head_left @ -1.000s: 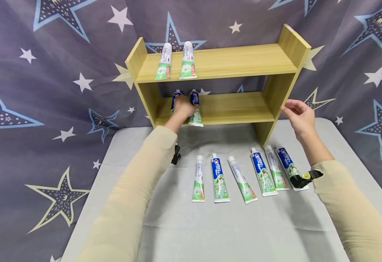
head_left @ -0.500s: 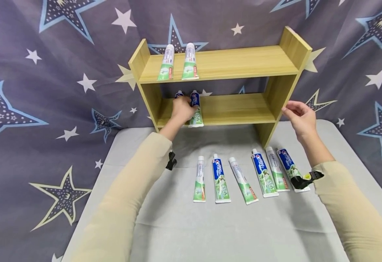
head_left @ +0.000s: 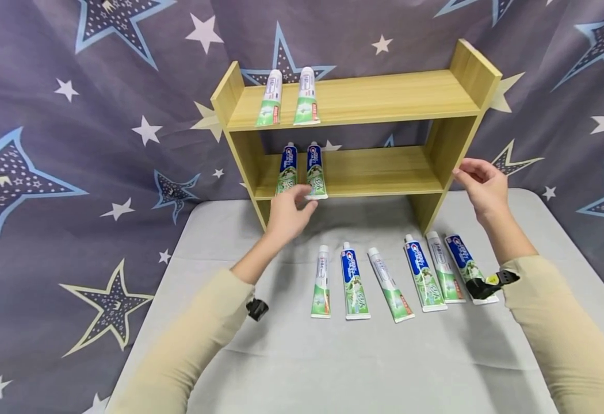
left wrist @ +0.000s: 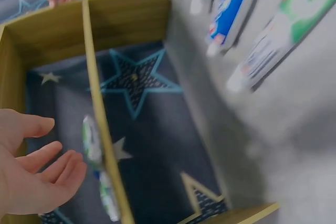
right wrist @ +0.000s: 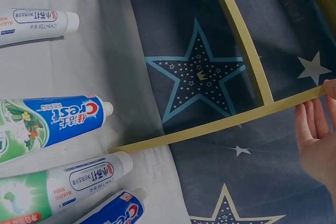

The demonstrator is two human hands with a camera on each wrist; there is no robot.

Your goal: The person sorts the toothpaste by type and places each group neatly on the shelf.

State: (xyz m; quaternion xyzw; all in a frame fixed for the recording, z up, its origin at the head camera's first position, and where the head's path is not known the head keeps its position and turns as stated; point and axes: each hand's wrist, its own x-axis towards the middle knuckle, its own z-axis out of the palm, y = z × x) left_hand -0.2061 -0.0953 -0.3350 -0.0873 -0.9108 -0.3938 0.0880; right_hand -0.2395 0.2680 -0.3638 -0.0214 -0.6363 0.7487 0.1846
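My left hand (head_left: pixel 289 215), fingers loosely spread, holds nothing just in front of the middle shelf's left end. Behind its fingertips lie two blue-and-green toothpaste tubes (head_left: pixel 288 167), side by side with caps to the back. In the left wrist view this hand (left wrist: pixel 39 166) stands apart from the tubes (left wrist: pixel 92 140). My right hand (head_left: pixel 483 184) pinches the edge of the wooden shelf's right side panel (head_left: pixel 454 144). The right wrist view shows its thumb and fingers (right wrist: pixel 312 121) on either side of that board (right wrist: pixel 210 124).
Two white-and-green toothpaste tubes (head_left: pixel 307 98) lie on the top board (head_left: pixel 385 95) at the left. On the grey cloth (head_left: pixel 374 368) before the shelf, several tubes lie in a row, among them a Crest tube (head_left: pixel 355 282) and a white-and-green one (head_left: pixel 321 282). A star-patterned curtain (head_left: pixel 48 230) hangs behind.
My left hand has let go of the left blue-and-green tube and drawn back toward me, out of the middle shelf. The right hand keeps its hold on the side panel.
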